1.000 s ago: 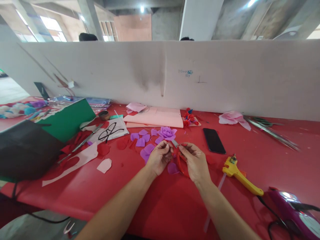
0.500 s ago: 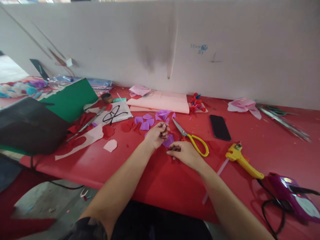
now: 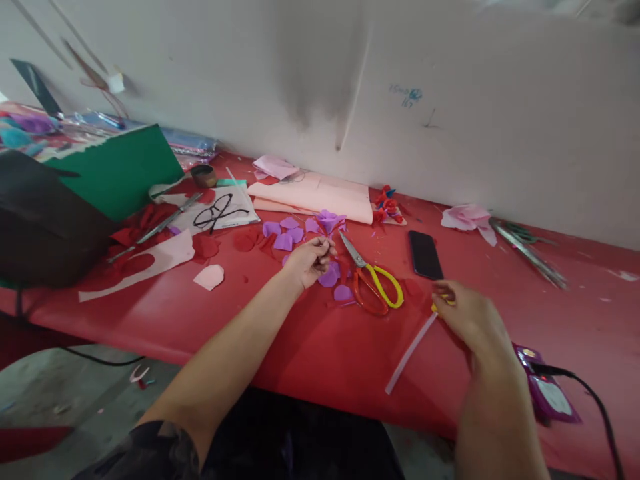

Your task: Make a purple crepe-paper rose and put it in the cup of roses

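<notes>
My left hand (image 3: pixel 311 261) is closed in a pinch above purple paper petals (image 3: pixel 343 293); whatever sits between its fingertips is too small to make out. Over on the right, my right hand (image 3: pixel 469 315) is wrapped round a yellow glue gun (image 3: pixel 436 307), which it mostly hides. A pale glue stick (image 3: pixel 411 352) sticks out of the gun toward the table's front edge. Between my hands lie open scissors (image 3: pixel 385 285) with one yellow and one red handle. More purple petals (image 3: pixel 283 241) are scattered beyond my left hand.
A dark phone (image 3: pixel 425 255) lies behind my right hand. At the right is a purple power strip (image 3: pixel 547 393) with a black cord. Folded pink paper (image 3: pixel 320 197), black eyeglasses (image 3: pixel 219 213) and a green board (image 3: pixel 120 173) are at the back and left.
My right hand has moved right, from beside my left hand to the glue gun, and closed on it. My left hand keeps its pinch. The camera view has shifted.
</notes>
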The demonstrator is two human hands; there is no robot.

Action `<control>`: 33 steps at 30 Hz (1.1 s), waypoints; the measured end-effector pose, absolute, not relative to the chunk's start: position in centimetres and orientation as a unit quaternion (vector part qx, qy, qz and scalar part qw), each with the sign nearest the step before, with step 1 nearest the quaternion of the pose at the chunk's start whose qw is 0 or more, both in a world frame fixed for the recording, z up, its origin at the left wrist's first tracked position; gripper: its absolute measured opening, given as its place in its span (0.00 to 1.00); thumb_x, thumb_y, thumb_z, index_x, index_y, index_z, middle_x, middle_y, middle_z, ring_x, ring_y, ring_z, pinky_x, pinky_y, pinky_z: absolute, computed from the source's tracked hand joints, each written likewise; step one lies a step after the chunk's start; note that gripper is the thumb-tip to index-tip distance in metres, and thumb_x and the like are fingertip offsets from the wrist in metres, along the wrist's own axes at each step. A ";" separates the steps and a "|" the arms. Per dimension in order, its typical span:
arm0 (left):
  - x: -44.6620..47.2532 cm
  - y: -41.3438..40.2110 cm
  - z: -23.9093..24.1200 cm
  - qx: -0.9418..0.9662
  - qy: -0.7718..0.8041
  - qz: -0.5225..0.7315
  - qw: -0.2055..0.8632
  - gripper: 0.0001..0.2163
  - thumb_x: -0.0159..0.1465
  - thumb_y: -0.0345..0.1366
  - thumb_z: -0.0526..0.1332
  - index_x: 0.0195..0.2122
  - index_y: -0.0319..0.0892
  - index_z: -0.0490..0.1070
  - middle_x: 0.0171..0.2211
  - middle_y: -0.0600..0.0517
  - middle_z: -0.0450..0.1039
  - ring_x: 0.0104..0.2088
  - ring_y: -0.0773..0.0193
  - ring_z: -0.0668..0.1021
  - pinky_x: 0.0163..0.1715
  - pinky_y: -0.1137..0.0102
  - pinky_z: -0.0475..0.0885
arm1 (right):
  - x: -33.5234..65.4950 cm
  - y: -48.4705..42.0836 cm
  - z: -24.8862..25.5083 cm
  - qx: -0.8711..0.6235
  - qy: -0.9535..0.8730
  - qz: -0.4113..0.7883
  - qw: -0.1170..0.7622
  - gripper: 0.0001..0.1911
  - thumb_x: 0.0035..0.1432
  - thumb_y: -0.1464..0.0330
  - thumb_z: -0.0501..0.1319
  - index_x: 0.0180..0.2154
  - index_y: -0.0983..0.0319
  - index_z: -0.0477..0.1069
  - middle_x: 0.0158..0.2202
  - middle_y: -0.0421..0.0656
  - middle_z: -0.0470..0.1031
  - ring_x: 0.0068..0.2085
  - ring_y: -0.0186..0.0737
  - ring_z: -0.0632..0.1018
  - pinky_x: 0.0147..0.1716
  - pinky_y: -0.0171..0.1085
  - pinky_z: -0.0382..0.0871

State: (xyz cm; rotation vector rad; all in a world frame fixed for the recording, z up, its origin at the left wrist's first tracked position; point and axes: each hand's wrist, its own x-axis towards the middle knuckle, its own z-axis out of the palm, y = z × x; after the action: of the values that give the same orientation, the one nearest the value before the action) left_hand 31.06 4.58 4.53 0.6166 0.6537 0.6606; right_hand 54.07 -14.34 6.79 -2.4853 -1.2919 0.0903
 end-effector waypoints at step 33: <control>31.2 4.1 4.4 0.300 0.314 0.345 0.832 0.07 0.61 0.28 0.56 0.26 0.36 0.67 0.20 0.52 0.68 0.15 0.78 0.61 0.16 0.81 0.55 | 56.9 -16.5 6.5 -0.874 -0.319 -0.015 0.365 0.20 0.51 0.54 0.57 0.36 0.63 0.72 0.24 0.45 0.73 0.25 0.42 0.74 0.23 0.36 0.65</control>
State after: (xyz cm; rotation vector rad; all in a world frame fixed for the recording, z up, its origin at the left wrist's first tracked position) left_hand 31.23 4.12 4.36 0.6365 0.6656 0.7319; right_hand 56.86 -16.51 6.50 -2.2486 -0.8196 -0.0383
